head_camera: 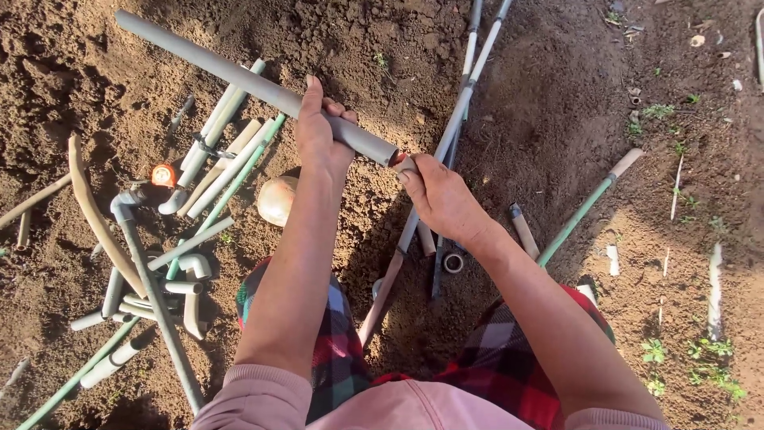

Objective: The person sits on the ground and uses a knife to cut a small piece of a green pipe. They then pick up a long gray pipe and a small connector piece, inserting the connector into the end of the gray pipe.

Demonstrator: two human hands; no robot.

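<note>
While squatting over bare soil (509, 103): left hand (321, 131) fingers wrapped round grey pipe (239, 76), held above ground; right hand (442, 195) fingers pinched on fitting (406, 163) at pipe's near end. Pipe offcuts (159, 263) heaped left.

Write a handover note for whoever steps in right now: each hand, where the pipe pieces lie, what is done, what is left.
Left hand: grip closed around the long grey plastic pipe, near its right end.
Right hand: at that pipe's open end, fingertips on a small fitting, largely hidden.
Pile of pale pipe offcuts and elbow joints lies on the soil to the left; thin long pipes run ahead.
Done: pipe lifted, fitting brought to its end.
Left: whether the fitting is seated cannot be told.
</note>
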